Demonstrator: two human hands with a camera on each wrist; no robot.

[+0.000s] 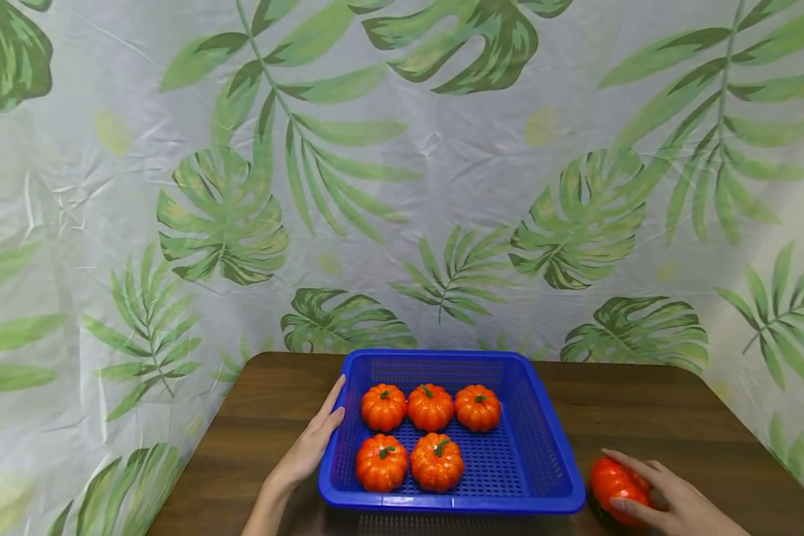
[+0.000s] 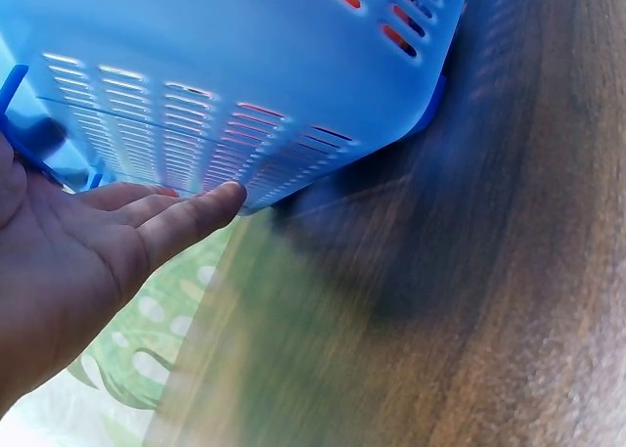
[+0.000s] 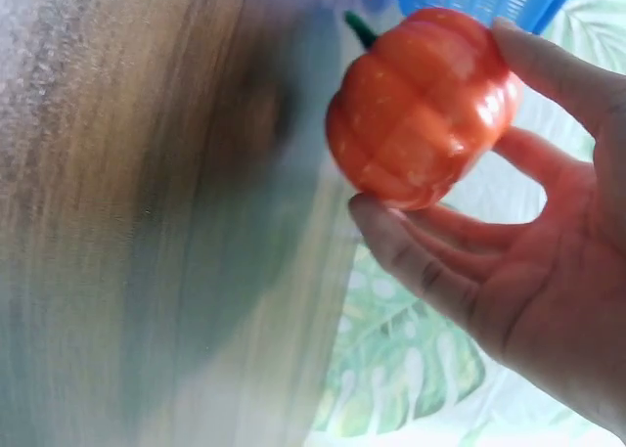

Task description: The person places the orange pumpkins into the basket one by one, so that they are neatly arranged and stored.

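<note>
A blue plastic basket (image 1: 455, 503) with slotted walls stands on the table. Inside it are several small orange pumpkins: a back row of three, the middle pumpkin (image 1: 431, 407) among them, and two in front, including a pumpkin (image 1: 382, 463) at the left. My left hand (image 1: 311, 444) rests against the basket's left wall; in the left wrist view its fingers (image 2: 191, 222) lie extended along the slotted outside. To the right of the basket, my right hand (image 1: 670, 495) grips another orange pumpkin (image 3: 425, 110) between thumb and fingers. That pumpkin is tipped over, its green stem pointing away from the palm.
The dark brown wooden table (image 1: 261, 402) extends to both sides of the basket. A pale curtain (image 1: 442, 193) printed with green leaves hangs right behind the table's far edge. The basket's front right floor (image 1: 492, 469) shows bare mesh.
</note>
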